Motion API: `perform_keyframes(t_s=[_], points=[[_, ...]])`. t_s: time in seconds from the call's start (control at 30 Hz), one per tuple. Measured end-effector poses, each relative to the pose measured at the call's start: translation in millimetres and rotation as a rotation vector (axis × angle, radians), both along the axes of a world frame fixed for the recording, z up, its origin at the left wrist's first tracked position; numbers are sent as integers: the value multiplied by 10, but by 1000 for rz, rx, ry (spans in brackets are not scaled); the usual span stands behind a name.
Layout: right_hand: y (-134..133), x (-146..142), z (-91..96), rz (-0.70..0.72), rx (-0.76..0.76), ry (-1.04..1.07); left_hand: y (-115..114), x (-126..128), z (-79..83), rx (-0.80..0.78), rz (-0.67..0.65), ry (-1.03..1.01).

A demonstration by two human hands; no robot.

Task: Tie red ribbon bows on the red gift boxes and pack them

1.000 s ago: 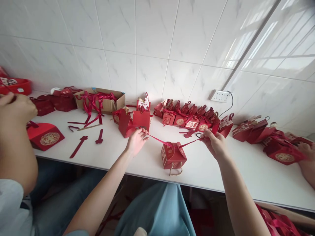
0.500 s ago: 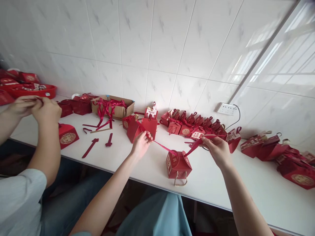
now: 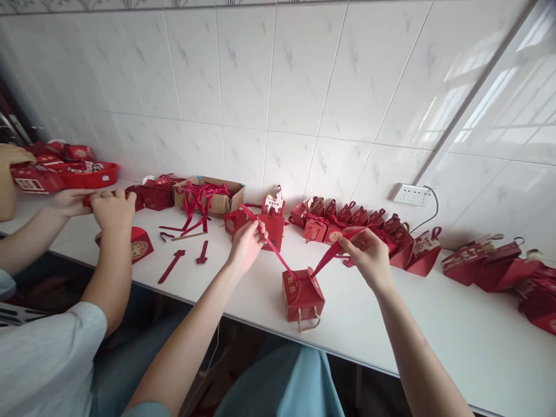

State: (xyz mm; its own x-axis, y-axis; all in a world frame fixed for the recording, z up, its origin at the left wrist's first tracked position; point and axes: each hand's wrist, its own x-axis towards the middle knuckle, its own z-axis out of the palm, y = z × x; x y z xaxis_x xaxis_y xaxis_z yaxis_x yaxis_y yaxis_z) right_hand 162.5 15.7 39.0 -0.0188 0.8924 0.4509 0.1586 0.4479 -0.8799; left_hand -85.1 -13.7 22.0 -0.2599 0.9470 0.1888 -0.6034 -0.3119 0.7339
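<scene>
A small red gift box [image 3: 303, 296] with a rope handle stands near the front edge of the white table [image 3: 434, 330]. A red ribbon [image 3: 278, 255] runs through its top. My left hand [image 3: 247, 246] pinches the ribbon's left end, raised up and to the left of the box. My right hand [image 3: 367, 255] pinches the other end up and to the right, so the two strands rise from the box in a V.
A row of finished red boxes [image 3: 347, 223] lines the tiled wall, with more at the right [image 3: 499, 263]. A cardboard box of ribbons [image 3: 208, 194] sits at the back left. A person at left [image 3: 108, 211] handles a red box. A wall socket [image 3: 410, 194] is behind.
Both my hands have come closer together and higher, lifting the ribbon ends from a flat line into a V over the box. The view has shifted left, showing more of the person beside me.
</scene>
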Motion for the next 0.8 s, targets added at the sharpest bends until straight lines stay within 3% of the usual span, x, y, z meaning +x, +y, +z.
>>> perform_keyframes(t_s=[0.2,0.3,0.5,0.63,0.8], points=[[-64,-163,38,43,35,8,16,50,97,39,-28,31],[-55,-123,-50,115,17,11,-14,54,13,-2,-44,60],[67,219,-274,242,-125,143,-20,-63,-206,-69,-17,42],[130,313,-345,126,-183,206,53,-74,-263,-81,-28,44],[43,302,-284,-118,-106,181,149,1,-311,-102,-15,64]])
